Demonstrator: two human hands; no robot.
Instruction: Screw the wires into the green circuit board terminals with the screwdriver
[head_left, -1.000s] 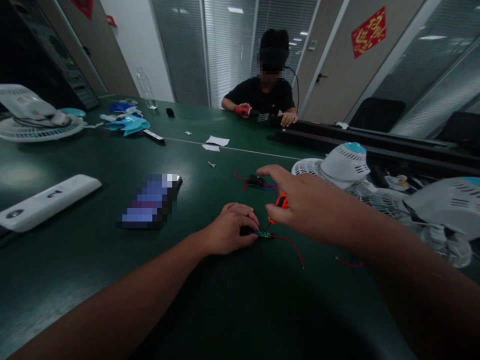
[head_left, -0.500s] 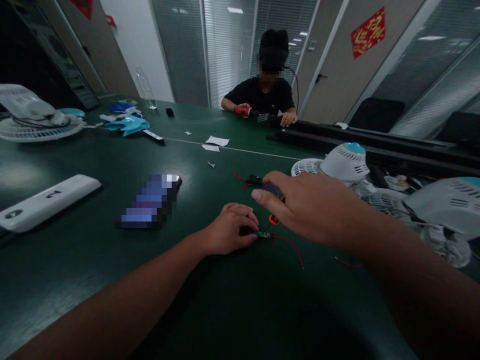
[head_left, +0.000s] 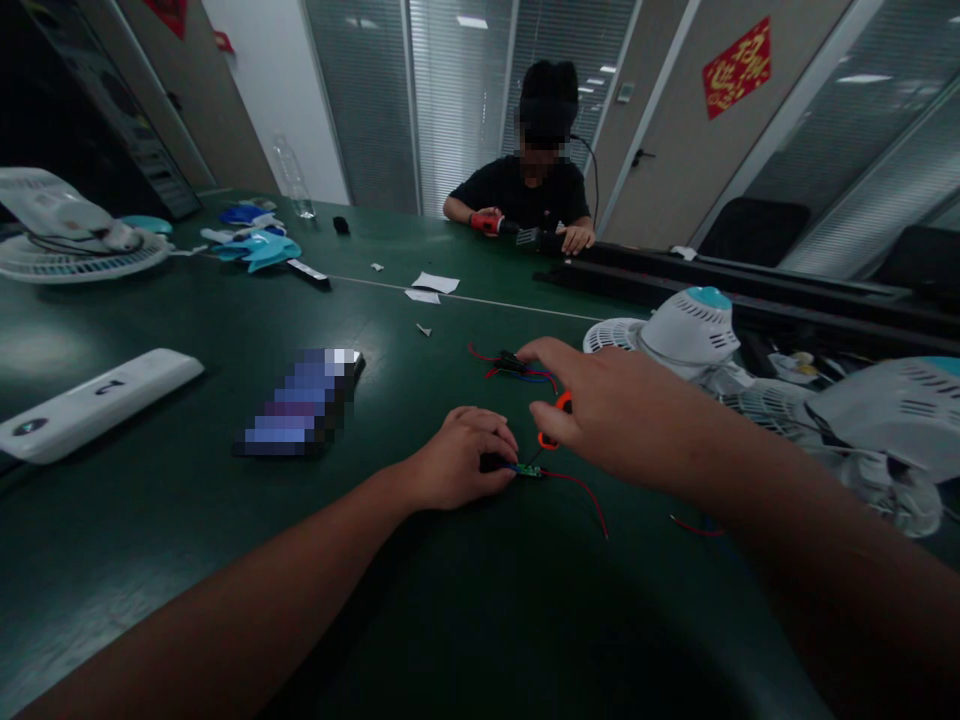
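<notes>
My left hand (head_left: 465,462) rests on the green table, fingers curled around the dark end of a small green circuit board (head_left: 529,470). A red wire trails right from the board. My right hand (head_left: 622,405) hovers farther right, thumb and index finger apart, with nothing visible between them. Its index fingertip is at a small black part (head_left: 511,362) with red and blue wires; I cannot tell whether they touch. Beneath the right hand, partly hidden, lies a tool with orange loop handles (head_left: 549,440), apparently scissors. Its thin dark end points toward the board.
A phone (head_left: 304,405) and a white oblong device (head_left: 101,405) lie left. White fan parts (head_left: 686,325) crowd the right side. Paper scraps (head_left: 435,284), blue gloves (head_left: 259,248) and a clear bottle (head_left: 292,180) lie farther back. Across the table, a person (head_left: 532,185) holds a red tool.
My right thumb has drawn back toward the orange handles, and its index finger has shifted slightly left at the black part. My left hand stays on the circuit board.
</notes>
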